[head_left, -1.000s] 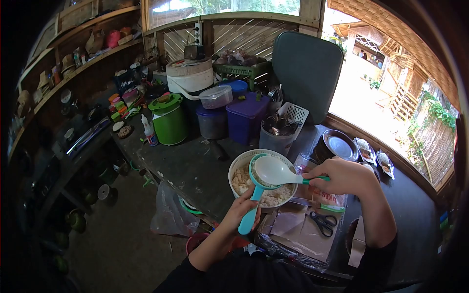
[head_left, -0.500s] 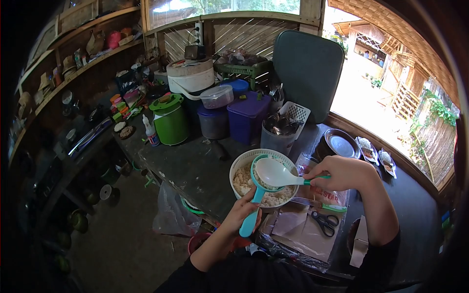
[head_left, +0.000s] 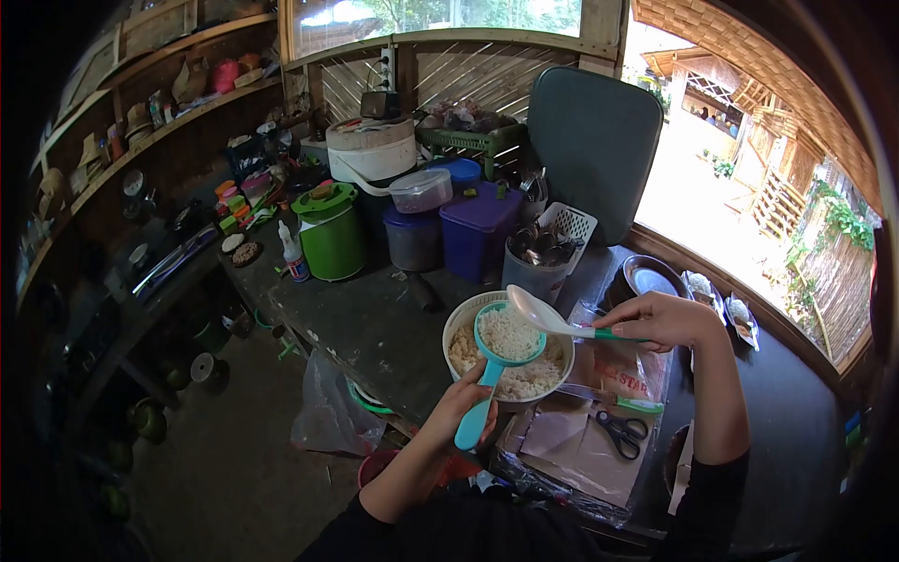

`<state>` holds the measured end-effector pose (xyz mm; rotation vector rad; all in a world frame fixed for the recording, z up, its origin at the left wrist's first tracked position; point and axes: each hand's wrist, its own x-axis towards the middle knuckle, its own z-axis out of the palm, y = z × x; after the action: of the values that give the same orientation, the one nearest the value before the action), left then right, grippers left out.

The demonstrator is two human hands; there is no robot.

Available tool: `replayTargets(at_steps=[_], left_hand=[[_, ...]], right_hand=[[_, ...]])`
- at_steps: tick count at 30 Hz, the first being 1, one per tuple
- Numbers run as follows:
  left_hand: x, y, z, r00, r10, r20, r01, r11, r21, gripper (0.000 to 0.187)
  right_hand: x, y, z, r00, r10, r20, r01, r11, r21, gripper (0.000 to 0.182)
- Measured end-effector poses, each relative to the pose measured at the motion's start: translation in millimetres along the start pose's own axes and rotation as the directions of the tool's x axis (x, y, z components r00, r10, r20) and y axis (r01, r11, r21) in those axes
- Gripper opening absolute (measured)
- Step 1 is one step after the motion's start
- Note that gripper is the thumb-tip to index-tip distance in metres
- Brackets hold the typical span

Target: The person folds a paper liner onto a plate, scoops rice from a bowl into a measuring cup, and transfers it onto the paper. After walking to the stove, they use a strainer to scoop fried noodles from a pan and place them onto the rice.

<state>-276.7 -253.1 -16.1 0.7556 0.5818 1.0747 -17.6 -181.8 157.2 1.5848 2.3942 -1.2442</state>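
Note:
My left hand (head_left: 461,405) is closed round the handle of a teal rice scoop (head_left: 476,426), whose round cup is full of white rice (head_left: 510,334). The cup is above a white tub (head_left: 451,323) holding more rice (head_left: 532,380). In my right hand (head_left: 670,320), the fingers grip the green end of a white serving spoon (head_left: 545,317). Its bowl is tilted over the far right edge of the scoop, just above the rice. Right of the tub lies a plastic packet with red lettering (head_left: 613,370).
Black scissors (head_left: 623,434) and brown paper sheets (head_left: 560,426) lie near my body, beside a green-handled utensil (head_left: 640,405). Beyond the tub stand a cutlery container (head_left: 534,273), a purple box (head_left: 479,229) and a green jug (head_left: 330,234). Plates (head_left: 653,274) sit at right.
The serving spoon has lifted and shifted from over the scoop's cup towards its far right edge, uncovering the rice inside. My left hand and the scoop have barely moved.

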Motion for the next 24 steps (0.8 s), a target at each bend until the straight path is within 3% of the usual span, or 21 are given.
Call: replayTargets(at_steps=[2,6,8,15,17,20,24], left_hand=[[1,-3,0,1.0,0.004,-0.002,-0.004,1.0,-0.001,0.062],[2,-3,4,1.0,-0.005,0.018,0.004,1.0,0.026,0.063],[2,-4,3,1.0,-0.007,0.025,0.006,1.0,0.029,0.063],[2,-3,5,1.0,-0.029,0.011,0.028,0.999,0.037,0.063],[3,-6,1,0.999,-0.03,0.031,0.03,0.999,0.016,0.063],[3,-6,1,0.998,-0.031,0.05,0.03,1.0,0.004,0.063],[4,-4,1,0.998,-0.037,0.06,0.036,0.999,0.012,0.063]], right_hand=[[4,8,-3,0.998,0.065,0.014,-0.067,0.991,0.114,0.028],[5,-2,-3,0.99,0.119,0.071,-0.126,0.986,0.105,0.028],[2,-15,1,0.995,0.089,0.045,-0.088,0.995,-0.041,0.029],[11,-9,12,0.992,0.117,0.049,-0.112,0.989,-0.094,0.028],[20,5,13,0.998,-0.032,0.049,0.04,0.982,-0.186,0.028],[12,-5,12,0.995,-0.096,0.015,0.097,0.964,-0.248,0.028],[-10,-30,4,0.999,-0.031,-0.04,0.024,0.984,-0.174,0.029]])
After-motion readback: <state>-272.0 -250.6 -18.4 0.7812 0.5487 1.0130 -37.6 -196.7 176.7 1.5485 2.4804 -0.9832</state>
